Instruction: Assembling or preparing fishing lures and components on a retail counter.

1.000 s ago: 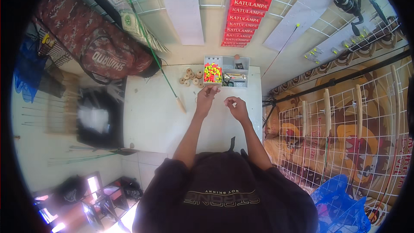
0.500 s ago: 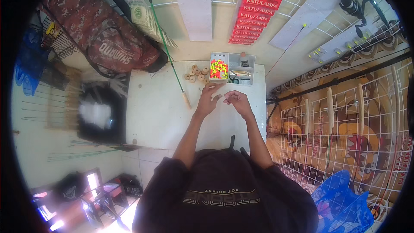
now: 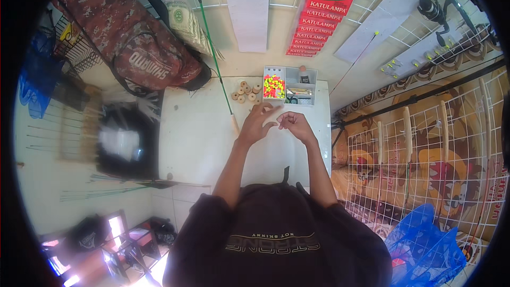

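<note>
My left hand (image 3: 258,121) is held over the white table (image 3: 196,151), its fingers stretched out and the thumb apart from them. Just to its right, my right hand (image 3: 296,124) is closed in a pinch close to the left thumb. Whatever its fingertips hold is too small to make out. Beyond both hands stands a light grey compartment box (image 3: 314,87), with small yellow and pink pieces (image 3: 274,86) in its left part and a dark-labelled bottle (image 3: 304,77) at the right. Beside the left hand, a green fishing rod (image 3: 214,58) leans with its pale handle on the table, partly behind that hand.
Several small wooden spools (image 3: 242,94) lie left of the box. A camouflage rod bag (image 3: 141,56) hangs at the far left, above a black bin-like thing (image 3: 146,138). Red packets (image 3: 317,21) hang on the back wall. White wire racks (image 3: 419,151) with rods line the right side.
The whole view has shifted slightly, moving the table and box a little rightward. My left thumb and right fingertips have come somewhat closer together. The right hand keeps its pinch.
</note>
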Demonstrator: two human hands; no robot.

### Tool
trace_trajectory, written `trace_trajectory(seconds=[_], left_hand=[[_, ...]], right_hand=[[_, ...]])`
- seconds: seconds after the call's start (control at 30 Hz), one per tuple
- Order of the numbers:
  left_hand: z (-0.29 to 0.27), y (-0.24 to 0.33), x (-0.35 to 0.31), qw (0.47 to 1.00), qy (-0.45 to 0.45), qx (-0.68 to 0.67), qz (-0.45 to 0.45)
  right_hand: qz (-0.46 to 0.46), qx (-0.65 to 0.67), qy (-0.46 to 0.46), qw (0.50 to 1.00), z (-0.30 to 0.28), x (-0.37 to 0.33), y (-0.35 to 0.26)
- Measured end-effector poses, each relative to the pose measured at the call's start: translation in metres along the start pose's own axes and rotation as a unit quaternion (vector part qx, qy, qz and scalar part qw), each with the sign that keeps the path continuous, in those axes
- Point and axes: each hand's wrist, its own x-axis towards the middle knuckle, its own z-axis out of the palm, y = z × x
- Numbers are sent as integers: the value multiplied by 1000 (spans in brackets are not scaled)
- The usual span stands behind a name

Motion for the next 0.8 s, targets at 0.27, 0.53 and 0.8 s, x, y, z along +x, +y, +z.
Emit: trace_trajectory(seconds=[0.27,0.53,0.8], left_hand=[[6,-26,0,998,31,47,29],[11,-43,-8,979,167,69,-92],[16,-44,-9,984,103,27,-146]], right_hand=[[-16,-2,4,1000,4,-1,-5],[-25,-59,35,997,-9,-3,2],[-30,-16,76,997,-17,-1,-9]])
